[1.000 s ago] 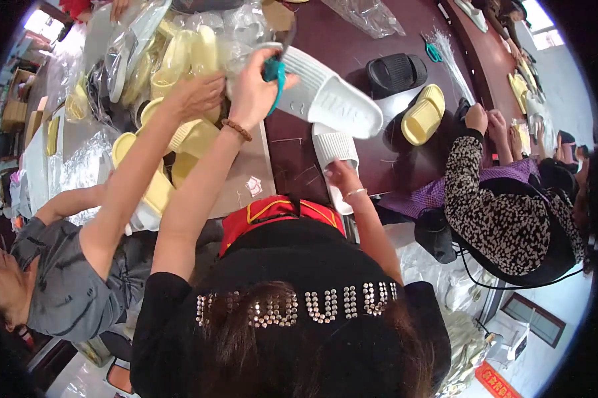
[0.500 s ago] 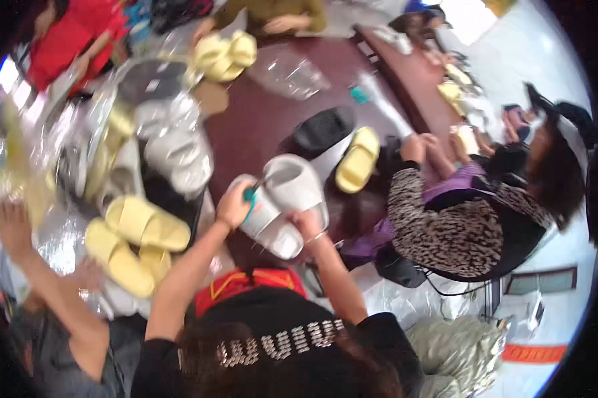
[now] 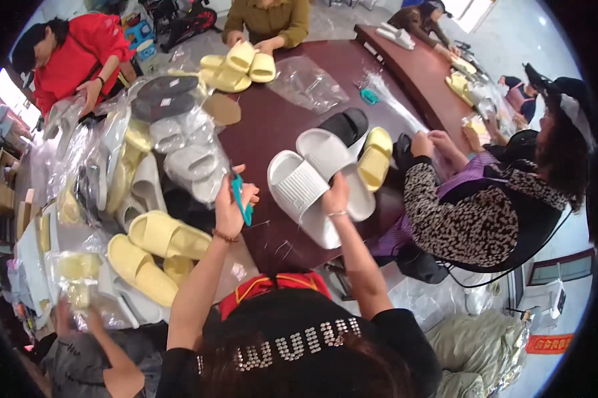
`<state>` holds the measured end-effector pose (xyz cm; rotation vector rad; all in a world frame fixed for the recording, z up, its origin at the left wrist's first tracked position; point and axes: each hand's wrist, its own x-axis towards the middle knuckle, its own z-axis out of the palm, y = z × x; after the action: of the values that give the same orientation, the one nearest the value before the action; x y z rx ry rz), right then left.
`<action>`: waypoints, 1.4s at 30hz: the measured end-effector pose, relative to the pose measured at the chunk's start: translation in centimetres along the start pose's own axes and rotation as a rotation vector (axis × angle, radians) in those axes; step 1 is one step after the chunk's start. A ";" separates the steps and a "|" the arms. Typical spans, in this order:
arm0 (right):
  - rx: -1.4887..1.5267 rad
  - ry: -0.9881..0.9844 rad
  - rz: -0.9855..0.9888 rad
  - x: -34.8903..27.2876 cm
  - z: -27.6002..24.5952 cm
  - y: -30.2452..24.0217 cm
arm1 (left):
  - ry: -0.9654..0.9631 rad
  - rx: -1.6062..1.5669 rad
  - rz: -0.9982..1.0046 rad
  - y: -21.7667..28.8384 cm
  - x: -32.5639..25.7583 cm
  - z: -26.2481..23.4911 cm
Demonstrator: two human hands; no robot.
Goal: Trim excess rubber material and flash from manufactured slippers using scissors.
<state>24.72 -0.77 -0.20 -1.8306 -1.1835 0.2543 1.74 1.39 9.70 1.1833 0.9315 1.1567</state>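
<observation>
The right hand (image 3: pixel 337 197) is closed around a pair of white slippers (image 3: pixel 319 182), gripping them near the middle and holding them up over the dark brown table (image 3: pixel 272 126). The two slippers lie one on top of the other, and their ridged bottoms face up. The left hand (image 3: pixel 232 202) is closed around small teal scissors (image 3: pixel 240 198), and the scissors stick down out of the fist. This hand is just to the left of the white slippers and does not touch them. A bead band sits on the left wrist. Behind the white slippers, on the table, there is a black slipper (image 3: pixel 344 125), and beside it is a yellow slipper (image 3: pixel 376 158). To the left of the left hand, two pale yellow slippers (image 3: pixel 154 247) lie near the table edge. Past them is a big pile of slippers in clear plastic bags (image 3: pixel 159 159), some grey and some yellow. Farther back on the table lies an empty clear bag (image 3: pixel 307 83). At the far end, a person in a brownish top has hands on more yellow slippers (image 3: pixel 238 66). On the right, a person in a spotted top (image 3: pixel 461 212) sits in a chair. A person in a red top (image 3: pixel 80 56) sits at the far left.
</observation>
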 end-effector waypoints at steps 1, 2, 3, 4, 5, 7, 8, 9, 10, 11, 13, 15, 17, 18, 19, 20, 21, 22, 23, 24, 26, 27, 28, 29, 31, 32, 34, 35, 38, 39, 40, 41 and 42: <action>0.004 -0.008 0.012 0.6 -0.9 -0.7 | -0.043 0.024 -0.027 0.0 0.0 0.1; 0.026 -0.021 -0.047 0.8 -1.8 -1.3 | -0.099 0.047 -0.056 0.1 -0.1 0.1; 0.045 -0.032 -0.115 1.0 -2.4 -1.3 | -0.106 0.048 -0.063 -0.2 -0.2 0.2; 0.037 -0.025 -0.104 0.8 -2.5 -1.1 | -0.170 0.085 -0.083 -0.5 -0.4 0.5; 0.114 -0.006 -0.122 0.6 -2.4 -1.0 | -0.246 0.119 -0.100 -1.0 -0.4 1.0; 0.253 0.051 -0.164 0.3 -2.1 -1.0 | -0.365 0.139 -0.111 -1.9 -0.8 1.8; 0.243 0.054 -0.119 -0.4 -1.8 -0.8 | -0.379 0.167 -0.132 -2.0 -1.4 1.6; 0.228 0.057 -0.088 -1.0 -1.5 -0.4 | -0.388 0.185 -0.142 -2.2 -2.0 1.8; 0.333 0.053 -0.055 -1.8 -1.1 -0.6 | -0.371 0.156 -0.177 -2.3 -2.6 1.6; 0.441 0.048 -0.026 -2.5 -0.7 -0.9 | -0.353 0.129 -0.213 -2.3 -3.2 1.1; 0.477 -0.039 0.192 -4.0 0.4 -2.3 | -0.298 0.207 -0.176 -2.0 -4.0 -0.5; 0.406 -0.074 0.209 -4.5 -0.1 -2.6 | -0.305 0.194 -0.178 -2.0 -4.3 -0.8; 0.294 -0.188 0.253 -5.3 0.2 -3.2 | -0.273 0.198 -0.202 -1.5 -5.3 -1.8; 0.343 -0.144 0.221 -6.3 1.4 -2.7 | -0.229 0.212 -0.212 -1.1 -6.2 -2.7; 0.395 -0.106 0.193 -7.1 2.3 -1.7 | -0.203 0.144 -0.214 -0.9 -6.6 -2.5; 0.326 -0.009 0.125 -7.2 1.6 -2.9 | -0.158 0.072 -0.219 -1.3 -7.3 -2.7; 0.262 0.086 0.054 -6.6 0.8 -4.0 | -0.160 0.089 -0.198 -1.9 -7.4 -3.1; 0.375 0.079 -0.041 -6.3 -0.4 -5.3 | -0.175 0.107 -0.189 -2.5 -7.4 -3.6; 0.342 0.067 -0.032 -6.4 -0.6 -5.0 | -0.186 0.138 -0.189 -2.6 -7.4 -4.3; 0.301 0.067 -0.033 -6.1 -0.4 -4.7 | -0.208 0.161 -0.181 -2.9 -7.0 -4.8; 0.376 0.026 -0.060 -5.5 -0.9 -6.7 | -0.135 0.163 -0.197 -3.1 -7.5 -5.4; 0.383 0.000 -0.064 -4.8 -0.6 -6.4 | -0.129 0.162 -0.192 -3.0 -7.0 -5.3; 0.332 -0.035 -0.068 -5.4 0.0 -6.1 | -0.118 0.164 -0.197 -3.2 -7.5 -5.9; 0.280 -0.069 -0.075 -6.0 0.6 -5.7 | -0.085 0.166 -0.210 -3.3 -8.0 -6.3; 0.234 -0.127 -0.091 -6.4 1.4 -5.5 | -0.062 0.074 -0.221 -2.9 -8.7 -6.7; 0.265 -0.107 -0.118 -6.4 1.9 -5.5 | -0.048 0.027 -0.222 -2.8 -9.0 -6.8; 0.335 -0.066 -0.175 -6.4 3.2 -5.2 | -0.004 0.066 -0.221 -2.8 -9.6 -6.9; 0.350 -0.095 -0.179 -6.7 3.7 -4.7 | 0.005 0.110 -0.224 -2.8 -9.9 -7.0; 0.314 -0.007 -0.006 -7.7 5.2 -2.3 | 0.012 0.197 -0.235 -4.3 -10.9 -7.2; 0.271 0.040 0.017 -7.2 5.1 -0.6 | -0.034 0.228 -0.245 -5.1 -11.0 -6.9; 0.281 0.019 0.014 -6.6 5.0 1.6 | -0.012 0.232 -0.250 -5.0 -11.5 -7.1; 0.199 -0.190 0.179 -5.6 4.7 3.9 | -0.016 0.244 -0.255 -4.9 -12.0 -7.2; 0.108 -0.384 0.347 -5.1 4.5 5.3 | -0.036 0.254 -0.258 -5.0 -12.1 -7.2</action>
<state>22.68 -2.94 -8.32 -1.9356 -1.0696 0.8823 -6.63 -9.05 3.10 1.2380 1.1916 0.8251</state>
